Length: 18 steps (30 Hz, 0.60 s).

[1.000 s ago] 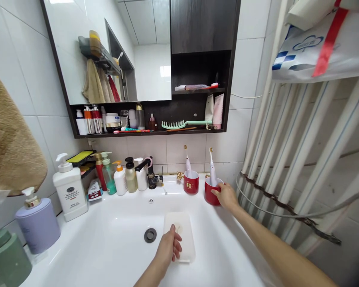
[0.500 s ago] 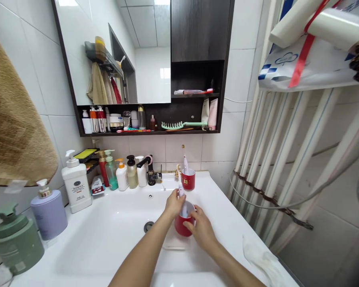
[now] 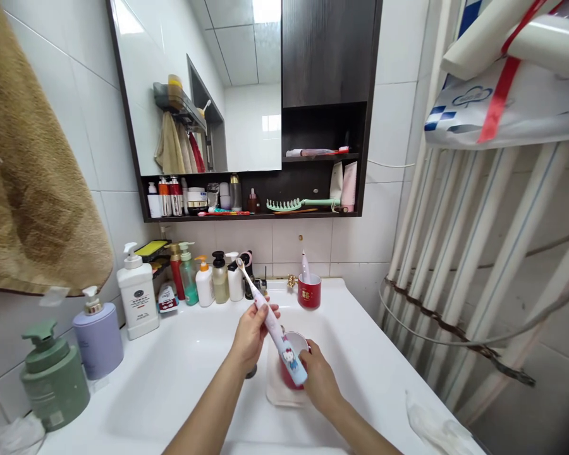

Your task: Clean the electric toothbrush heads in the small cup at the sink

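My left hand (image 3: 252, 335) is closed around the upper handle of an electric toothbrush (image 3: 281, 344). The brush is pale pink and blue with a cartoon figure, tilted with its head up to the left. Behind it, a red cup (image 3: 294, 343) with a white inside sits over the sink, partly hidden by the brush handle. My right hand (image 3: 318, 374) grips the cup at its right side, fingers partly hidden. A pale pink tray (image 3: 284, 396) lies in the basin below the cup. Another red cup (image 3: 309, 294) holding an electric toothbrush stands on the back rim.
Pump bottles (image 3: 205, 283) line the back left of the white sink (image 3: 180, 379), near a dark faucet (image 3: 256, 287). A purple bottle (image 3: 98, 338) and a green bottle (image 3: 54, 379) stand at left. Crumpled tissue (image 3: 436, 423) lies on the right rim. A mirror cabinet (image 3: 325, 57) hangs above.
My left hand has lifted the toothbrush out of the red cup and tilted it leftward. My right hand still holds the cup. The view has shifted slightly left.
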{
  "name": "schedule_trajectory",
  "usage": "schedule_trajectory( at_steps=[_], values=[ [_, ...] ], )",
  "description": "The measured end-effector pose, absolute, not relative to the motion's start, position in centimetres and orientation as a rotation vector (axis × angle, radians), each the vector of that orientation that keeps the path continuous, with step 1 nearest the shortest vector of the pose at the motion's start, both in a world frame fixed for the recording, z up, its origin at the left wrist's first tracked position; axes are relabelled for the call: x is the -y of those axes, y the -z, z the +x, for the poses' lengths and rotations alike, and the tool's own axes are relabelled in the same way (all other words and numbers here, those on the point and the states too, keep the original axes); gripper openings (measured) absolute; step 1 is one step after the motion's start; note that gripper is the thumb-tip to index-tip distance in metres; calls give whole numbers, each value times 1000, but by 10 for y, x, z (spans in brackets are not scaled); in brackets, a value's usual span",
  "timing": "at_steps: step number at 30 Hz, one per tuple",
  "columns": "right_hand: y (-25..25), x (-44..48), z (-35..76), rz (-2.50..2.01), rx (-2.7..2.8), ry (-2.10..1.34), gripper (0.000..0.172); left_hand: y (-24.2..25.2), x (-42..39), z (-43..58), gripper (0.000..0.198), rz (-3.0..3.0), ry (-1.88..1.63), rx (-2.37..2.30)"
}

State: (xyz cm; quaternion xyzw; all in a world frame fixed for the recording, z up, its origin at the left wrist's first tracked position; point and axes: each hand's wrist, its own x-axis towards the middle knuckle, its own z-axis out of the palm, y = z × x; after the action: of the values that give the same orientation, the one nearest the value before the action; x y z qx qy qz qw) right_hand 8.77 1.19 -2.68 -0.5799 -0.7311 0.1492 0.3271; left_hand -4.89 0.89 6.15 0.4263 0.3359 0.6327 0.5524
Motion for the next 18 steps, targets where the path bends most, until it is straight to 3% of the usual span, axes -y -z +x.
schedule_trajectory(
  at_steps=[6, 9, 12, 18],
  values=[
    [-11, 2, 88, -1366, 1678, -546, 25, -40, 37, -40, 27, 884, -1297, -666],
    [-41, 18, 81, -1049, 1557, -1079, 33, -36, 54, -31, 26, 892, -1177, -602],
    [-56, 30, 72, -935, 1435, -1434, 31, -27, 65, -22, 25, 870, -1123, -593],
    [-47, 30, 69, -895, 1153, -1535, 26, 10, 69, -13, 51, 679, -936, -713]
  ],
)
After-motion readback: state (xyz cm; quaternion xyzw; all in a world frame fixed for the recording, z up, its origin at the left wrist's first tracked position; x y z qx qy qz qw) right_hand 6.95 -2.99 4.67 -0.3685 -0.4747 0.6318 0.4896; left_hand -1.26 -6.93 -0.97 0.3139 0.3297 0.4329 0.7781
